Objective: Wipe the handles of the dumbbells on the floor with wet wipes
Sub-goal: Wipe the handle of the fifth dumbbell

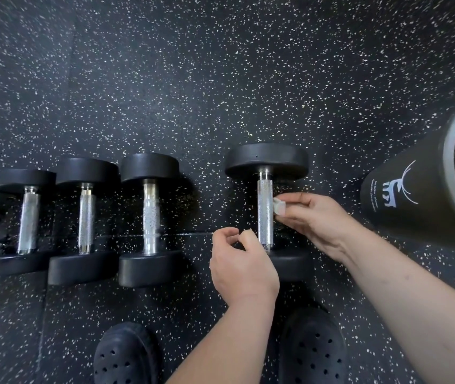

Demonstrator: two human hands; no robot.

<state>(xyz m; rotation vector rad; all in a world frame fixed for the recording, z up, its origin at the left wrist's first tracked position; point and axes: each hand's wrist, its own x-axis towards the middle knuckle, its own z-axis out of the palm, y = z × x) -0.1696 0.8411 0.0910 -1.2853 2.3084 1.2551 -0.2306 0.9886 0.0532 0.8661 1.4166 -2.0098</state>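
**STATUS: WIPE IN PROGRESS ON END DUMBBELL, ROW OF 5**

1. Progress. Work is judged to be mid-task. One dumbbell [266, 159], just right of frame centre, is being treated. Four other dumbbells [150, 217] are laid in a row running toward 9 o'clock, the last cut off by the frame edge. Their wipe status cannot be determined, as no moisture or residue can be made out on any handle. At most four handles are therefore left, plus the rest of the current one.

2. Grip state.
- The right grip [312, 217] is closed in a pinch on the wet wipe [279, 207]. The wipe is pressed to the 3 o'clock side of the handle [265, 209], approx. mid-length.
- The left grip [244, 261] is held just beside the handle's 6 o'clock end. Its fingers are loosely curled and nothing is seen in it. Contact w/ the handle cannot be confirmed.

3. Task item. The wipe is a small white folded pad, mostly hidden by the fingertips. The handle is bright knurled steel w/ smooth collars at both ends, set between two black round heads. The dumbbell lies on the speckled black floor [220, 79], axis running 12 to 6 o'clock.

4. Surroundings. A black cylinder w/ white logo [403, 203] is noted at 3 o'clock, and black perforated shoes [126, 353] at 6 o'clock.
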